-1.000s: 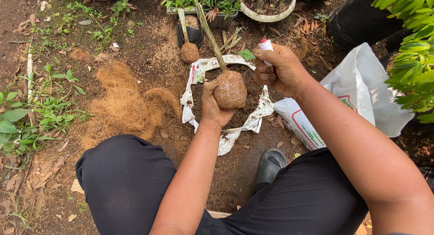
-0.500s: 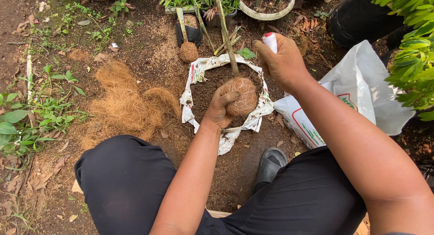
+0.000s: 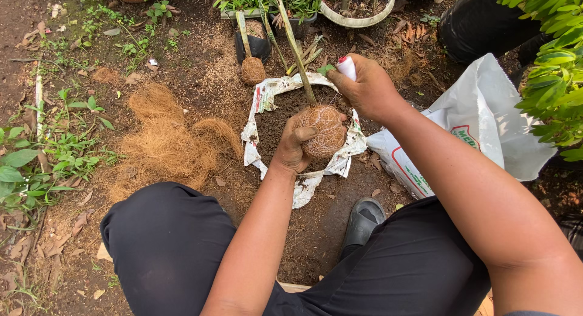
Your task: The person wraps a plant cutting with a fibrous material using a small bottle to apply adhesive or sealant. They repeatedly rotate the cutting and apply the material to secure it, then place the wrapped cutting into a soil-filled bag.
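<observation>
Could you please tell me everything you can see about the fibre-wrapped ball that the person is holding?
The fibre-wrapped ball is a round brown lump, seemingly bound in coconut-like fibre and fine thread. A thin pale stem rises from its top, tilted away up-left. The left hand cups it from the left, thumb across its side, above the dark soil heap on a torn sack. The right hand, just beyond, grips a small white spool.

The fibre-wrapped root ball (image 3: 325,130) now sits turned in the left hand (image 3: 296,144), its stem (image 3: 296,48) swung from leaning toward 11 o'clock to nearer 12. The right hand (image 3: 364,88) with the white spool (image 3: 346,67) sits slightly farther toward 12 o'clock.
</observation>
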